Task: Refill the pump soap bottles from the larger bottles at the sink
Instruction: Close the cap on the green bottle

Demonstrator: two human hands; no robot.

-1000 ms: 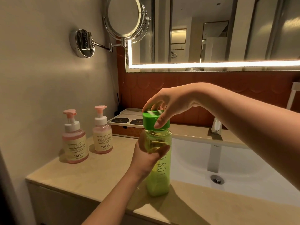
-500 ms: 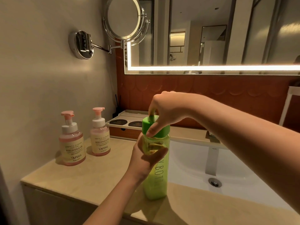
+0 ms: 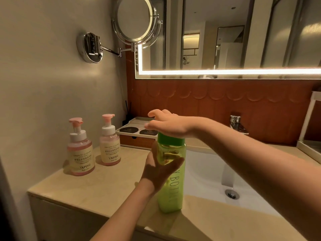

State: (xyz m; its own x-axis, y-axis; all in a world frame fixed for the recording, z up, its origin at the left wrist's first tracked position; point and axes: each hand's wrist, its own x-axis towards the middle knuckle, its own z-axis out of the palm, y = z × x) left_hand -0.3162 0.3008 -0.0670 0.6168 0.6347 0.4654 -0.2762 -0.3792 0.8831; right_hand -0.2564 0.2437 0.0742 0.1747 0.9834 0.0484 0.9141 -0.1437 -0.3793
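Note:
A tall green bottle [image 3: 172, 188] with a green cap [image 3: 171, 140] stands upright on the beige counter [image 3: 104, 193] at the sink's left rim. My left hand [image 3: 160, 168] grips its upper body from the left, thumb across the front. My right hand [image 3: 167, 124] lies flat on the cap, palm down, fingers straight and pointing left. Two pink pump soap bottles with pink pump heads stand by the left wall: the nearer one [image 3: 80, 153] and the farther one [image 3: 110, 145]. Both are upright with pumps on.
A white sink basin [image 3: 208, 173] with a drain [image 3: 231, 194] lies to the right, a chrome tap [image 3: 236, 123] behind it. A small wooden tray box [image 3: 137, 138] with dark coasters stands at the back. A swing-arm mirror [image 3: 133, 20] juts from the left wall.
My right hand has gone from pinching the cap with curled fingers to lying flat on top of it. The view has shifted slightly; the bottle and left hand stay put.

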